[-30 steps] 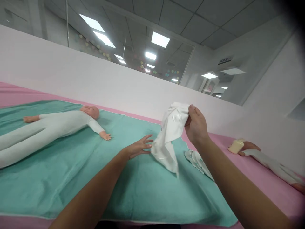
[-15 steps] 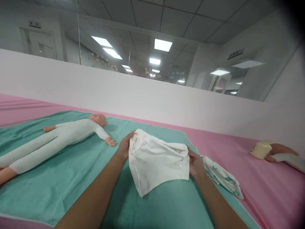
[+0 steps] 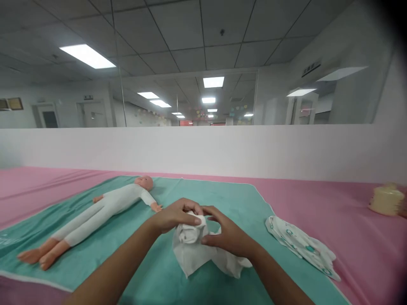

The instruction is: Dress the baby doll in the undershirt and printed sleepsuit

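In the middle of the head view is a small white baby garment (image 3: 193, 262), bunched at its top and hanging loosely below. My left hand (image 3: 178, 216) pinches the gathered cloth between thumb and fingers. Curved around the right side of the same bunch, my right hand (image 3: 230, 235) grips it with thumb and fingertips. The two hands nearly touch at the top. A baby doll (image 3: 111, 203) in a white suit lies on its back to the left, arms spread. Right of my hands lies a folded white cloth (image 3: 302, 245) with a green pattern.
A green sheet (image 3: 133, 262) covers part of the pink surface (image 3: 318, 203). At the far right stands a pale yellow bottle-like container (image 3: 386, 199), with part of another doll beside it at the frame edge. A white low wall (image 3: 203, 150) with glass above closes off the back.
My hands have come together from the garment's two sides, and its stretched cloth is now gathered at the top. The view has tilted up and levelled.
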`<state>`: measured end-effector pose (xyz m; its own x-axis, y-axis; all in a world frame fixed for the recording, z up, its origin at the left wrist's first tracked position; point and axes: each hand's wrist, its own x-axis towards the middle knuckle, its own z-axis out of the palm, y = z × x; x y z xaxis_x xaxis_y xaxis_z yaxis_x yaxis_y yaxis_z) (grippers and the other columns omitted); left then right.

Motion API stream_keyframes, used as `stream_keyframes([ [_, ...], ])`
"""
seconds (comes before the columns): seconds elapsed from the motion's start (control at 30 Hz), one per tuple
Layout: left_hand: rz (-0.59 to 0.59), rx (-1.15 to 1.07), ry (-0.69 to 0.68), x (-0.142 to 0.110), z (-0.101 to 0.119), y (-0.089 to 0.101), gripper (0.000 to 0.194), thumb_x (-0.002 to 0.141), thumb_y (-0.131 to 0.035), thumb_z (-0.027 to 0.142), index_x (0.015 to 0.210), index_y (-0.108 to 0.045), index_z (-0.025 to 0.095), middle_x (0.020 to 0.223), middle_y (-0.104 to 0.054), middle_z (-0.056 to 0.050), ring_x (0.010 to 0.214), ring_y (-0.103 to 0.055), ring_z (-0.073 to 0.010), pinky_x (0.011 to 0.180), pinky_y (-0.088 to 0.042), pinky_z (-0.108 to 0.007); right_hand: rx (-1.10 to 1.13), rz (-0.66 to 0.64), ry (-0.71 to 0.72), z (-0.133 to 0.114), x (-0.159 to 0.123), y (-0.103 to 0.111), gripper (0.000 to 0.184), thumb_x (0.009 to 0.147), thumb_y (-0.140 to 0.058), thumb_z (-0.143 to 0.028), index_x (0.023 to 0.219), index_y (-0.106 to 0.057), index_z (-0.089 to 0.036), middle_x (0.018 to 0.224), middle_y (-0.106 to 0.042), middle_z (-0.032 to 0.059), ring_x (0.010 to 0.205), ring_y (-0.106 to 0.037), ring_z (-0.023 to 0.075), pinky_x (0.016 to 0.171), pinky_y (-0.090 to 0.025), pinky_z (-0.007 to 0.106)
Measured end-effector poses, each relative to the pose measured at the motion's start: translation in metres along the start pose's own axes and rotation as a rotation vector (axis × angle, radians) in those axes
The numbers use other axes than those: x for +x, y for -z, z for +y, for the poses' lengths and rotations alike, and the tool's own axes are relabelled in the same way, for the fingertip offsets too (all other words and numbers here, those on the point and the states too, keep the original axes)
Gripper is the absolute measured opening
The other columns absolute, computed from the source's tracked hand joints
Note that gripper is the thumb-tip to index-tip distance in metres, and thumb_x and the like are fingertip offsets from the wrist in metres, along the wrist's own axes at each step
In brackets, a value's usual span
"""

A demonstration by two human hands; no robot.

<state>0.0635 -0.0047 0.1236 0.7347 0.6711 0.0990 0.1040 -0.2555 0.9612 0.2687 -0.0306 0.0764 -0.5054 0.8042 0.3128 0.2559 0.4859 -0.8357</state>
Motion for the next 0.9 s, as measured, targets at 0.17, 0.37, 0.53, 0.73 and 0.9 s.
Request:
stream_keyframes([
  [0.17,0.211,0.675,0.034,-0.039,0.1,-0.03,0.009,0.069,-0.059,0.025,0.074,-0.059,0.018,0.07,-0.055,0.003,0.066,-0.047,-0.011,0.055,-0.031,-0.02,0.05,-0.046,0.048,-0.07,-0.004,0.012,0.031,0.069,-0.066,-0.043,0.086,-0.055,-0.02,0.079,-0.054,-0.0019,0.073,-0.049,0.0125,0.063,-0.036,0.024],
  [0.37,0.796,1.141,-0.065,-0.074,0.143,-0.045,0.011,0.066,-0.047,0.018,0.06,-0.037,0.019,0.054,-0.041,0.005,0.053,-0.035,-0.0103,0.048,-0.023,-0.022,-0.176,0.022,0.044,-0.113,-0.029,0.042,0.023,0.073,-0.059,-0.038,0.075,-0.047,-0.019,0.073,-0.046,-0.0041,0.063,-0.041,0.0088,0.053,-0.029,0.021],
  [0.53,0.749,0.935,-0.067,-0.085,0.152,-0.054,0.018,0.068,-0.048,0.024,0.057,-0.033,0.019,0.058,-0.041,0.004,0.054,-0.039,-0.0103,0.045,-0.025,-0.022,-0.505,0.502,0.082,-0.134,-0.045,0.031,0.005,0.076,-0.044,-0.023,0.074,-0.04,-0.021,0.067,-0.044,-0.0054,0.059,-0.037,0.0092,0.05,-0.027,0.021],
  [0.73,0.924,0.904,-0.289,-0.092,0.151,-0.073,0.018,0.069,-0.046,0.018,0.056,-0.033,0.019,0.077,-0.059,0.001,0.062,-0.051,-0.0114,0.051,-0.037,-0.022,-0.618,0.535,0.123,-0.146,-0.058,0.019,0.004,0.074,-0.043,-0.02,0.074,-0.039,-0.022,0.068,-0.047,-0.0057,0.059,-0.039,0.0096,0.051,-0.027,0.021],
  [0.9,1.077,1.242,-0.504,-0.095,0.13,-0.052,0.011,0.066,-0.043,0.012,0.057,-0.04,0.019,0.091,-0.065,-0.001,0.085,-0.057,-0.0179,0.065,-0.041,-0.026,-0.547,0.546,-0.028,-0.126,-0.055,0.037,0.01,0.076,-0.041,-0.026,0.071,-0.034,-0.022,0.062,-0.043,-0.0053,0.055,-0.035,0.0101,0.047,-0.024,0.021],
])
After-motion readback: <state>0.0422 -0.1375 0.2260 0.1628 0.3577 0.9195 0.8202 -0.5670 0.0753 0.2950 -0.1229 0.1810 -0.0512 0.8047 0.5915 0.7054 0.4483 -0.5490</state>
